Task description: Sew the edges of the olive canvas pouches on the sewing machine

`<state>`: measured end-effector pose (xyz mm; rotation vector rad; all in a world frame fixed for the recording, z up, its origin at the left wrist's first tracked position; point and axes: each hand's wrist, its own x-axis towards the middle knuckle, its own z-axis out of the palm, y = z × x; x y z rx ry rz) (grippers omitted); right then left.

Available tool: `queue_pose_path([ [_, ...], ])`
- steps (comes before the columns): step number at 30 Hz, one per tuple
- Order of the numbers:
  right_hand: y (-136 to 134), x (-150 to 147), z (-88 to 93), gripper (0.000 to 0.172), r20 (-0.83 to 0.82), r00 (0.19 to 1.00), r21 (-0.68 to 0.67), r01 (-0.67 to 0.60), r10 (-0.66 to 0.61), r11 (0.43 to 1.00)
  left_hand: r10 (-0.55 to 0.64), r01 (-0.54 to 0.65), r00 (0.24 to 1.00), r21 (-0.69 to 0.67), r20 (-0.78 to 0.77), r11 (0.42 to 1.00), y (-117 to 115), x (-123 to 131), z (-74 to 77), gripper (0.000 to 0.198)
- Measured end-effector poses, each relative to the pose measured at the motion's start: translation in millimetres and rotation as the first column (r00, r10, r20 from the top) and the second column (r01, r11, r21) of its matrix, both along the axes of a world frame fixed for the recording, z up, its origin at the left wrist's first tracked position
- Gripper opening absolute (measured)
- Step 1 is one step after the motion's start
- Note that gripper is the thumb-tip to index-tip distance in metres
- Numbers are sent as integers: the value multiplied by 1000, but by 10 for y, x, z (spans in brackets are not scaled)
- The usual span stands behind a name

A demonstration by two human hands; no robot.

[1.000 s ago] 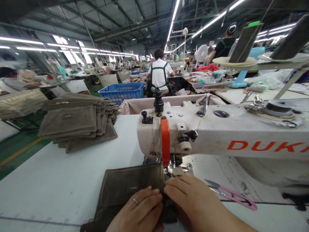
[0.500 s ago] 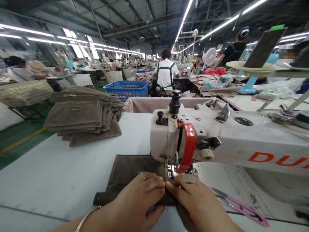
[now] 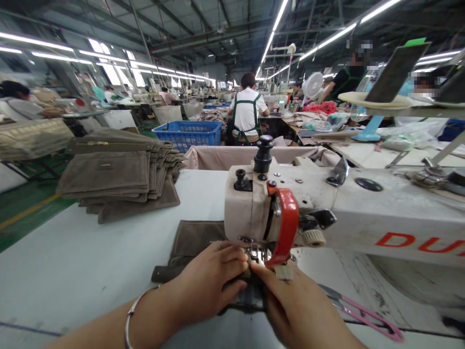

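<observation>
A dark olive-brown fabric panel (image 3: 194,237) lies on the white table under the presser foot of a sewing machine (image 3: 241,208). A narrow strip (image 3: 165,273) of like fabric sticks out at its left. My left hand (image 3: 212,276) presses on the panel, fingers bent together and fingertips close to the presser foot (image 3: 258,253). Just right of it, my right hand (image 3: 294,300) pinches the panel's near edge, its index finger pointing at the foot. Part of the fabric is hidden beneath both hands. A beige band wraps one right finger.
Pink-handled scissors (image 3: 370,312) lie right of my right hand. A red guard (image 3: 289,218) curves down beside the needle. Stacked brown fabric pieces (image 3: 109,169) stand at the table's left. Beyond are a pink cloth-lined bin (image 3: 210,157), a blue basket (image 3: 189,133) and a seated co-worker (image 3: 248,109).
The fabric panel has slid away from me, further under the machine head. Both hands stay on it, and my left hand has moved forward with it. The view has shifted slightly.
</observation>
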<state>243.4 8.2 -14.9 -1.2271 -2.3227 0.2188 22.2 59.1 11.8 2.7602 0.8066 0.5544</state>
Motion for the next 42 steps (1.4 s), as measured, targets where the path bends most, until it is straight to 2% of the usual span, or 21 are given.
queue_pose_path([
  [3, 8, 11, 66, 25, -101, 992, -2, 74, -74, 997, -12, 9, 1000, 114, 22, 993, 29, -70, -28, 15],
  [5, 33, 18, 82, 20, -122, 985, 35, 125, -120, 992, -50, 40, 997, 153, 61, 987, 60, -138, -45, 19],
  [7, 61, 27, 78, 18, -102, 985, 68, 149, -142, 986, -81, 69, 992, 128, 92, 989, 92, -200, -54, 21],
  [12, 65, 64, 80, 26, -1, 988, 26, 157, -157, 987, -61, 47, 983, 86, 171, 995, 69, -178, -73, 14],
  [14, 43, 56, 90, 19, -50, 990, -3, 130, -130, 991, -44, 21, 980, 121, 192, 992, 2, -92, -83, 14],
  [16, 26, 24, 90, 7, -131, 990, -7, 46, -46, 999, -13, -17, 981, 153, 195, 988, -75, 6, -92, 18],
  [19, 26, -32, 59, 17, -210, 977, 7, -47, 47, 999, 36, -77, 981, 211, 191, 974, -152, 115, -98, 26],
  [23, 31, -55, -2, 19, -247, 968, 47, -26, 37, 999, 38, -85, 980, 238, 196, 967, -145, 147, -112, 34],
  [26, 25, -53, -40, 18, -209, 978, 68, -1, 15, 998, 17, -54, 984, 206, 177, 977, -101, 130, -127, 31],
  [33, 105, -77, -37, 25, -129, 991, 171, 45, -23, 984, 67, -98, 966, 115, 250, 989, 27, 148, -107, 18],
  [38, 164, -87, -40, 27, -94, 994, 159, 71, -56, 985, 108, -116, 971, 28, 211, 993, 104, 142, -122, 11],
  [42, 172, -98, -74, 25, -103, 992, 163, 84, -68, 983, 112, -118, 972, 17, 208, 993, 122, 125, -163, 10],
])
